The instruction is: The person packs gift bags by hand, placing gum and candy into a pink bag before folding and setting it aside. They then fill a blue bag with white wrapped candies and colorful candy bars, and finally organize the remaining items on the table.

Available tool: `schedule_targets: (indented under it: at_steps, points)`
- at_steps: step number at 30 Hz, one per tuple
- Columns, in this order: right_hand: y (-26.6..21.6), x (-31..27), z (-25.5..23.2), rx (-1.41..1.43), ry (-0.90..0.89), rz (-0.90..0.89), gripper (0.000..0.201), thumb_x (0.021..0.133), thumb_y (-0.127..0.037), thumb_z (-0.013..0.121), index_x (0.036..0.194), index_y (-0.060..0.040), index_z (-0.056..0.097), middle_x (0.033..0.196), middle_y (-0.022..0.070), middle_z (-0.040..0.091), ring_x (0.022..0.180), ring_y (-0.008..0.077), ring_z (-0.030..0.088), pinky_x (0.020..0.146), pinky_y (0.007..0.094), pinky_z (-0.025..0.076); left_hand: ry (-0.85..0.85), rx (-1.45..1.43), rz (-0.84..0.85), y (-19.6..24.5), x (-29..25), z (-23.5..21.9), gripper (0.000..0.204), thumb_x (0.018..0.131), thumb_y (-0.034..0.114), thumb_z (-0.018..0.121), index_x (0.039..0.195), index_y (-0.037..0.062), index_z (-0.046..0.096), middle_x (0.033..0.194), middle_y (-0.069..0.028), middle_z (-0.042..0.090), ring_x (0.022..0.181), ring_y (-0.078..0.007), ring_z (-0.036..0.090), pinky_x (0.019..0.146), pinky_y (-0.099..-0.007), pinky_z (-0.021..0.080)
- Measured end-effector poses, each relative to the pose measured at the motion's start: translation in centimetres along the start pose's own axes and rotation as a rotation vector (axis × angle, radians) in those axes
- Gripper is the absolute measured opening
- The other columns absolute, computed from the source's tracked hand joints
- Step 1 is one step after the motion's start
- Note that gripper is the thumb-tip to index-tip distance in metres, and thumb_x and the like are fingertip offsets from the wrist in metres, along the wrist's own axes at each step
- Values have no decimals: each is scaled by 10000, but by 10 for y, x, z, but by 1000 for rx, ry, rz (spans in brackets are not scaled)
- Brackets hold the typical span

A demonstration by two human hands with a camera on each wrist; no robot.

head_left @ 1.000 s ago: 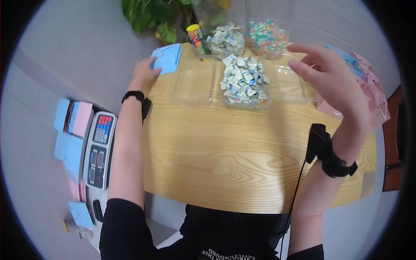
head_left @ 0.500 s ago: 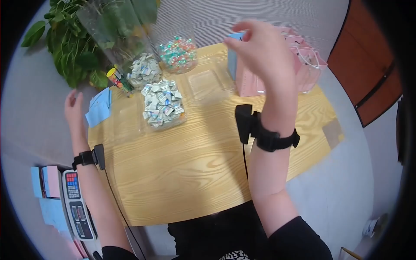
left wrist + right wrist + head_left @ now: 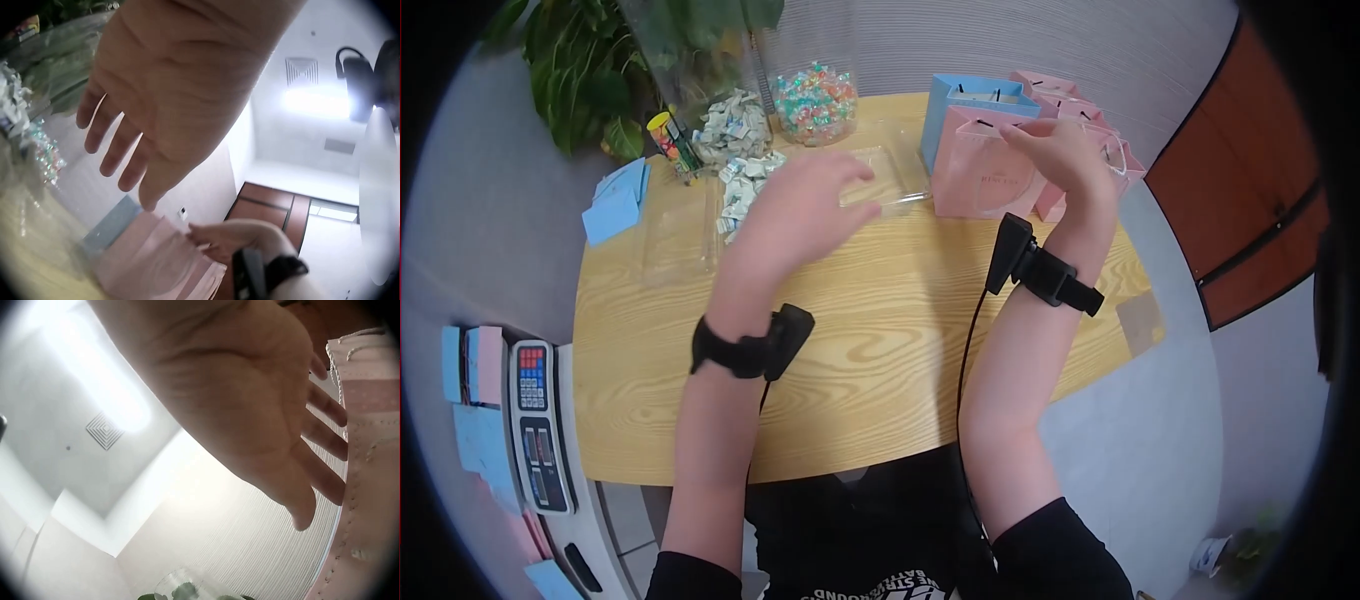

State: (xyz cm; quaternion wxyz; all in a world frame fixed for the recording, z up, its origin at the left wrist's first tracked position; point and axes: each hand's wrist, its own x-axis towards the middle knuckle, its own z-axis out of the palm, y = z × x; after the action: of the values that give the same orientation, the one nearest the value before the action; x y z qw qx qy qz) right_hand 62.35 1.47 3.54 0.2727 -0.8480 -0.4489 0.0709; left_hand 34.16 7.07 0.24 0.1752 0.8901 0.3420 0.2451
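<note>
Palm showing and fingers spread, my left hand is raised over the table and holds nothing. It partly covers a clear box of white wrapped sweets in the head view. My right hand reaches to the upper right of the front pink paper bag. In the right wrist view its straight fingers come right to the edge of a pink bag, with the thumb apart. A blue paper bag stands just behind the front pink one, and more pink bags crowd the right side.
Behind the sweets stand a clear tub of wrapped sweets and one of shiny coloured sweets. Empty clear trays lie nearby. Folded blue bags lie at the left edge, near a yellow-capped tube. A scale is at far left.
My left hand has left the folded blue bags and swung right, over the sweets box. My right hand has moved to the standing pink bags. The head view has turned rightward.
</note>
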Motion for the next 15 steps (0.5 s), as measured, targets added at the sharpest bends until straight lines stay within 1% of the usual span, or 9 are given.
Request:
schedule_targets:
  at_steps: [1,2,4,5,7,8,10,13,15]
  points:
    - [-1,-2,2,-5,-16,-24,493,829,-426,694,1126,-33,705,1075,145,708,1016,245,664,826,362,518,-115,187,18,-3,1,10,412,793,239,736,1169,89,663,1233,-102,635,1193,-294,552,1033,-391,411]
    - [-1,-3,2,-10,-30,-48,485,824,-410,705,1135,-39,702,1094,147,702,1023,244,660,821,357,521,-118,185,16,-6,0,13,412,793,239,736,1169,89,663,1233,-102,635,1193,-294,552,1033,-391,411]
    - [7,1,6,18,-52,-65,464,813,-374,720,1143,-48,699,1111,147,696,1024,244,657,815,355,525,-294,400,38,-15,-6,17,541,761,226,753,1267,107,604,1357,-124,558,1328,-369,421,1134,-454,302]
    - [8,1,8,46,-73,-89,449,802,-338,735,1151,-57,696,1128,148,690,1026,244,653,809,353,528,-304,397,30,-19,-10,15,541,761,226,753,1267,107,604,1357,-124,558,1328,-369,421,1134,-454,302]
    - [10,1,5,80,-88,-87,436,796,-303,740,1158,-65,694,1129,144,688,1021,245,653,799,354,531,-210,283,66,-23,-19,3,674,732,219,773,1355,127,532,1425,-130,495,1392,-386,327,1175,-454,228]
    - [9,0,5,116,-86,-82,428,789,-268,745,1166,-72,691,1129,139,686,1016,246,652,790,355,534,-218,290,56,-28,-20,3,674,732,219,773,1355,127,532,1425,-130,495,1392,-386,327,1175,-454,228]
    - [5,2,7,168,-74,-76,373,790,-237,734,1120,-64,709,1062,122,701,972,232,653,784,347,520,-185,235,137,-38,-18,8,708,737,195,773,1387,134,500,1439,-143,478,1405,-379,314,1170,-457,243]
    - [-5,5,9,24,-103,-154,318,790,-226,732,1065,-68,730,986,103,708,925,215,652,789,337,499,-132,263,134,-46,-17,24,673,745,167,762,1370,123,516,1390,-139,517,1369,-366,362,1147,-442,285]
    - [-9,4,9,5,-79,-167,292,781,-229,765,1019,-64,728,956,115,709,911,242,663,810,387,502,-162,257,116,-41,-16,19,629,754,160,753,1343,111,539,1338,-133,550,1328,-354,401,1127,-434,310]
